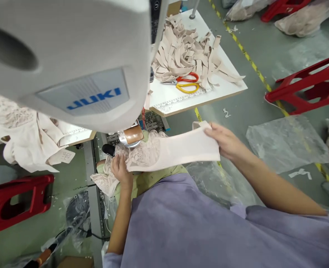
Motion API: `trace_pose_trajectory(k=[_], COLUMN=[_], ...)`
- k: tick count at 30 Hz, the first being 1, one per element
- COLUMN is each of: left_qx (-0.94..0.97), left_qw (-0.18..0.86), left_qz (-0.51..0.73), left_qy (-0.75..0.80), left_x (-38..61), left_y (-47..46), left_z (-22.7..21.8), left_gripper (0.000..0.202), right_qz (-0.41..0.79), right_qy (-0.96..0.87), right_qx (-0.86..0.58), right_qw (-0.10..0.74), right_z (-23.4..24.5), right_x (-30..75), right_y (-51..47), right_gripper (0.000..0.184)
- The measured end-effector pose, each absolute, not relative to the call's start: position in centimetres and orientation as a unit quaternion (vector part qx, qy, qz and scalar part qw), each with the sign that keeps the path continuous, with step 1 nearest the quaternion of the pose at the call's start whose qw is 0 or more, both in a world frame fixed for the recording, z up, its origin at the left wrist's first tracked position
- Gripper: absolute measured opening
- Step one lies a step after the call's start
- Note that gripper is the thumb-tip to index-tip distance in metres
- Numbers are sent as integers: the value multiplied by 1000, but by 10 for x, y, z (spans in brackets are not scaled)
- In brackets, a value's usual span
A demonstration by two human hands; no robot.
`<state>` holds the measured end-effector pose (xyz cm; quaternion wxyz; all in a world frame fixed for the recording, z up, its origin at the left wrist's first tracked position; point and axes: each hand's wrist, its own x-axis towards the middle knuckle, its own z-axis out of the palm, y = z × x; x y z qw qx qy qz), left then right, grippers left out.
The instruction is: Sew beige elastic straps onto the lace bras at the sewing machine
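A pale pink bra (188, 147) with lace cups is stretched sideways in front of my body. My right hand (225, 140) pinches the far end of its smooth side band, thumb on top. Close to the sewing machine, my left hand (121, 169) has its fingers closed on the lace part. The lace cup (147, 150) lies just below the machine's round metal and brown working end (131, 136). More lace cloth (104, 180) hangs down left of my left hand. The machine's big white head (69, 56) hides what lies behind it.
A white table (175, 100) holds a heap of beige straps (183, 50) and scissors (185, 82) with red and yellow handles. Lace garments (22, 126) hang over the left table's edge. Red stools (309, 83) and plastic bags (288, 143) are on the floor.
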<state>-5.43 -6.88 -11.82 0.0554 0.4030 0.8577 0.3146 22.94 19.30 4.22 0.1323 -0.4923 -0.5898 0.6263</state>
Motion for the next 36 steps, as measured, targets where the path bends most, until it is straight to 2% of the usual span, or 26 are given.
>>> trace_pose_trajectory(k=[2, 4, 5, 6, 8, 10, 12, 15, 17, 22, 25, 27, 30, 32, 36], left_qx=[433, 471, 483, 491, 500, 506, 502, 489, 464, 237, 140, 120, 148, 214, 364], left_qw=[75, 109, 124, 135, 153, 165, 169, 174, 176, 150, 172, 179, 164, 166, 181], left_qz=[282, 247, 231, 216, 193, 176, 165, 163, 164, 123, 98, 105, 159, 222, 347], left_qy=[853, 840, 836, 833, 830, 828, 832, 839, 853, 952, 970, 971, 962, 937, 845], left_x=[-40, -19, -10, -3, 1, -2, -8, -22, -38, -99, -121, -117, -83, -51, -12], left_y=[-65, -60, -57, -53, -45, -32, -17, -6, -21, -132, -187, -198, -182, -163, -131], left_z=[-123, -129, -132, -134, -136, -133, -128, -116, -105, -83, -82, -81, -65, -43, 7], left_gripper=[49, 60, 64, 63, 48, 32, 28, 31, 39, 38, 32, 30, 34, 38, 46], right_qz=[408, 297, 264, 249, 220, 206, 200, 205, 211, 207, 210, 220, 257, 304, 412], right_qy=[-728, -776, -799, -826, -912, -958, -970, -969, -966, -957, -950, -949, -954, -950, -904], right_qx=[-548, -556, -539, -506, -345, -186, -111, -110, -122, -190, -211, -201, -149, -76, 68], right_qw=[50, 16, 11, 6, -36, -70, -77, -82, -85, -79, -94, -104, -45, -1, -97], right_z=[18, -9, -22, -35, -60, -81, -97, -114, -121, -127, -122, -109, -72, -40, 31], right_x=[236, 231, 224, 215, 187, 155, 123, 89, 81, 91, 93, 88, 77, 70, 77], right_y=[226, 235, 229, 217, 184, 152, 134, 136, 143, 136, 124, 116, 94, 77, 66], right_gripper=[44, 48, 58, 70, 89, 92, 90, 86, 83, 75, 80, 89, 99, 89, 45])
